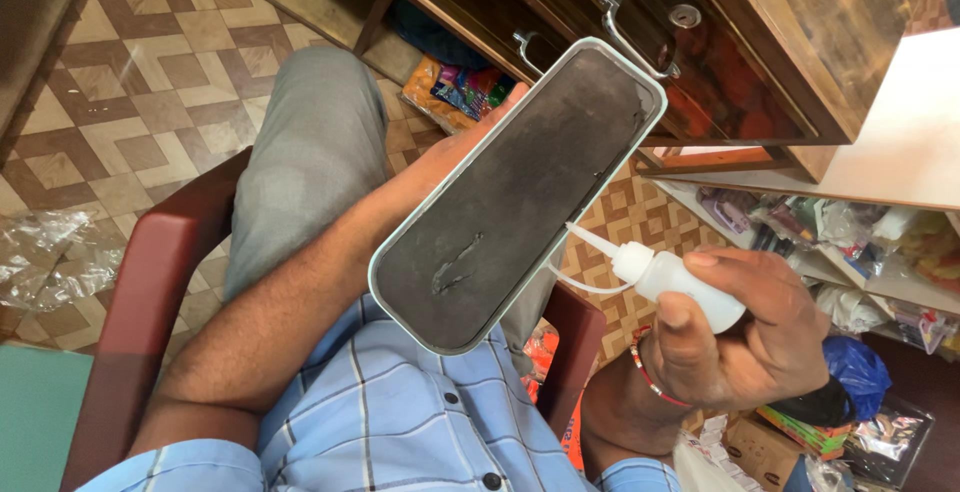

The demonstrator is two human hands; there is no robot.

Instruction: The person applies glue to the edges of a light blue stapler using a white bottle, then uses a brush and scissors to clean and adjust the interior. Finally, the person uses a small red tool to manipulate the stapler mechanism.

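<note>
My left hand point(470, 137) holds a long, rounded rectangular panel point(520, 192) from behind; the panel has a pale grey rim and a dark, rough inner face with a small gouge near its lower end. Only my left fingertips and wrist show past its edge. My right hand point(745, 337) grips a small white squeeze bottle point(675, 282) with a thin nozzle. The nozzle tip touches the panel's right rim, and a thin strand hangs below it. A red thread band circles my right wrist.
I sit in a dark red plastic chair point(150, 282) over a patterned tile floor. A wooden desk with metal drawer handles point(640, 27) stands ahead. Cluttered shelves point(860, 242) with packets lie at right; crumpled clear plastic point(50, 252) lies at left.
</note>
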